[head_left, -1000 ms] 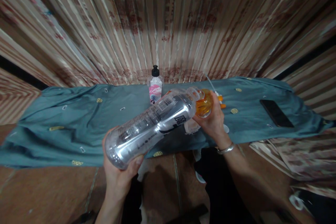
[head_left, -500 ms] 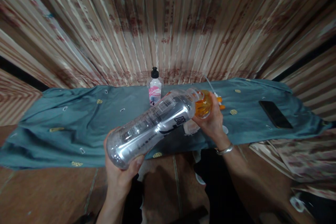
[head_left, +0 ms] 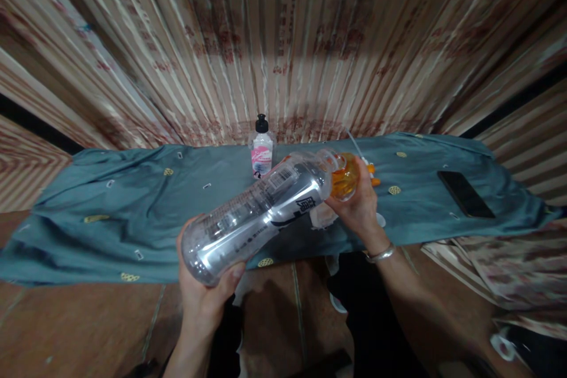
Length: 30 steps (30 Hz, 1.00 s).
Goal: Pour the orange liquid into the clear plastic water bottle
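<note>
A large clear plastic bottle (head_left: 252, 218) with black print lies tilted across the view, its base wrapped by my left hand (head_left: 204, 289). Its neck points up and right, against the mouth of a small orange bottle (head_left: 346, 177). My right hand (head_left: 359, 207), with a silver bangle on the wrist, is closed round that orange bottle. Whether liquid runs between the two mouths I cannot make out. Just behind the orange bottle lies an orange spray head (head_left: 371, 171) with a pale thin tube. Under the big bottle's neck sits a pale object (head_left: 322, 215), partly hidden.
A clear bottle with a pink label and black cap (head_left: 262, 150) stands at the back of the cloth-covered table (head_left: 88, 207). A black phone (head_left: 465, 194) lies on the right. A patterned curtain (head_left: 283, 41) hangs behind; my legs are below the front edge.
Almost nothing differs. Both hands keep the two bottles mouth to mouth, and the view has shifted very slightly.
</note>
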Each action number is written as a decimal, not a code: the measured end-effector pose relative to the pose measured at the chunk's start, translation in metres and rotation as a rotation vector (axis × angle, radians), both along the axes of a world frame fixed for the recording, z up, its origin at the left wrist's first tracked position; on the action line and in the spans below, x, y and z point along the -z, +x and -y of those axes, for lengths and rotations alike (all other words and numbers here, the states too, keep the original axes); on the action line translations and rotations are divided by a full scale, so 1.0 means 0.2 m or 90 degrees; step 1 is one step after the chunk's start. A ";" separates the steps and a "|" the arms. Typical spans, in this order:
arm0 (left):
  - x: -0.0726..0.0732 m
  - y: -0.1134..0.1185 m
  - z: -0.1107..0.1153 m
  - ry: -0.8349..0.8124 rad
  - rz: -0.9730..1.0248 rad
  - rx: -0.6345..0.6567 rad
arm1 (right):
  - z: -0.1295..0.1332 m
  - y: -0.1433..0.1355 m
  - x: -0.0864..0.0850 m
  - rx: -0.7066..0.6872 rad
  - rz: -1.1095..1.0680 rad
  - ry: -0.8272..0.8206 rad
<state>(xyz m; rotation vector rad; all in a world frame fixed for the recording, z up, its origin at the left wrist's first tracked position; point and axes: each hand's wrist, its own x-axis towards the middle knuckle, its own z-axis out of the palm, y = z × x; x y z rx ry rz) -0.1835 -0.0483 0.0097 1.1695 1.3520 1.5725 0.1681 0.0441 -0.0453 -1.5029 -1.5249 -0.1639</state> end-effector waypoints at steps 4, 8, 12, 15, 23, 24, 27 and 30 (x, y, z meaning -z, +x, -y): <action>-0.01 0.00 0.00 -0.004 -0.007 0.017 | 0.00 0.01 0.00 -0.006 -0.007 -0.009; -0.03 0.01 0.00 -0.004 -0.023 0.011 | 0.00 0.01 0.01 -0.006 -0.013 -0.012; -0.03 0.02 0.00 0.003 -0.031 0.020 | 0.00 0.01 0.00 0.000 -0.005 -0.004; -0.02 0.01 -0.01 -0.003 -0.016 0.014 | 0.00 0.01 0.00 -0.005 -0.003 -0.007; 0.01 -0.01 -0.01 -0.010 0.000 0.011 | 0.00 0.00 -0.01 -0.010 -0.001 -0.005; 0.01 0.00 0.00 -0.013 0.006 0.011 | 0.00 0.00 -0.01 -0.012 -0.002 -0.008; 0.03 0.00 0.00 -0.012 0.031 0.012 | 0.00 0.00 -0.01 -0.007 0.000 -0.005; 0.02 0.02 0.01 0.002 0.031 0.010 | 0.01 0.00 -0.01 -0.004 0.005 0.011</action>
